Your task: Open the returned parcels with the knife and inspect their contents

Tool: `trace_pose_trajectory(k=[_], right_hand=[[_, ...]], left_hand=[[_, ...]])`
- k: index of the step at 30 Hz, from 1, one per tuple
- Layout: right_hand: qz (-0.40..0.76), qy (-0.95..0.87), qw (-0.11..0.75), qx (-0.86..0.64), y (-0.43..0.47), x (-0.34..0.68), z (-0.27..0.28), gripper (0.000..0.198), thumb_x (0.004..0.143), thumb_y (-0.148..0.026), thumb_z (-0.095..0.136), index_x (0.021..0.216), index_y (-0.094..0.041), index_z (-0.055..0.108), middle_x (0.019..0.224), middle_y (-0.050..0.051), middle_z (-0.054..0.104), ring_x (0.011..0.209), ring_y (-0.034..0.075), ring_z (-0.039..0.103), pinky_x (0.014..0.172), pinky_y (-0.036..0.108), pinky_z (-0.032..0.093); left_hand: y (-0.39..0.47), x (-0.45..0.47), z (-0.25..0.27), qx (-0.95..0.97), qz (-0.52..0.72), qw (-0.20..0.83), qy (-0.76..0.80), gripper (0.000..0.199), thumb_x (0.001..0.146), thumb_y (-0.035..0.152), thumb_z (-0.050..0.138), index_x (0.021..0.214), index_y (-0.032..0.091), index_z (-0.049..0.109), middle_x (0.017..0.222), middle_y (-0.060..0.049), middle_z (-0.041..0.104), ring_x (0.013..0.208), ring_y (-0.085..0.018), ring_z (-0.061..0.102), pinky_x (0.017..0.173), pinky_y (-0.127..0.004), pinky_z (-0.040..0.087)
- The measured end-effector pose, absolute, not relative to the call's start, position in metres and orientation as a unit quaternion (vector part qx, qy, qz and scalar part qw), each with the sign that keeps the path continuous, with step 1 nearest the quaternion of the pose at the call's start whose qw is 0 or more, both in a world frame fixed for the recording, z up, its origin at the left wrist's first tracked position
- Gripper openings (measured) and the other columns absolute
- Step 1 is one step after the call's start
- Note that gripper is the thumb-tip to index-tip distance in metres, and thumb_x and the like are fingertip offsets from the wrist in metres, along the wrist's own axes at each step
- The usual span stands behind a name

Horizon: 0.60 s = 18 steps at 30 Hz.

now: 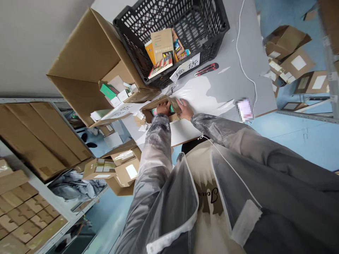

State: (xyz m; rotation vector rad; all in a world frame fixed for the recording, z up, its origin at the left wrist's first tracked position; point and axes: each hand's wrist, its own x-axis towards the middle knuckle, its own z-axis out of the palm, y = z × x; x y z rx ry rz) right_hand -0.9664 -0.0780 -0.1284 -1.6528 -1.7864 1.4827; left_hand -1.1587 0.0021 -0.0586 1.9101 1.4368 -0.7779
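Observation:
A small open cardboard box [173,105] sits on the table in front of me. My left hand [163,108] reaches down inside it with fingers bent. Something green and white [154,112] shows beside those fingers, but what they grip is hidden. At the box's right side, my right hand [186,110] holds the raised cardboard wall, its fingers stretched along it. Torn pieces of white paper [143,126] lie by the left end of the box.
A black plastic crate [214,46] with several books [162,46] stands behind. Left of it, a large open carton [87,60] contains small boxes. A red-and-black box cutter [206,69] and a blurred-out phone-like object [244,109] lie on the table [261,81]. Cartons [298,63] lie beyond.

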Motion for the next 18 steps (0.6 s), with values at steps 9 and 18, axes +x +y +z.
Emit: trace_pose_trajectory(k=[9,18], right_hand=[[0.473,-0.693,0.117,-0.532,-0.057,-0.97,-0.146,0.134,0.085,-0.04,0.097,0.201,-0.008,0.037,0.2,0.027,0.046,0.185,0.054,0.037,0.153,0.071,0.028],[0.45,-0.72,0.123,-0.513,-0.041,-0.96,-0.15,0.136,0.086,-0.065,0.098,0.195,-0.003,0.046,0.195,0.03,0.053,0.171,0.053,0.051,0.148,0.062,0.038]], left_hand=[[-0.007,-1.154,-0.053,0.7,-0.291,0.319,0.569,0.082,0.102,0.034,0.088,0.177,0.012,0.065,0.16,-0.031,0.08,0.149,-0.049,0.078,0.13,-0.057,0.057],[-0.025,-1.213,0.009,0.671,0.008,0.385,0.633,0.092,0.088,0.051,0.107,0.168,0.023,0.07,0.158,-0.019,0.084,0.157,-0.044,0.076,0.136,-0.056,0.062]])
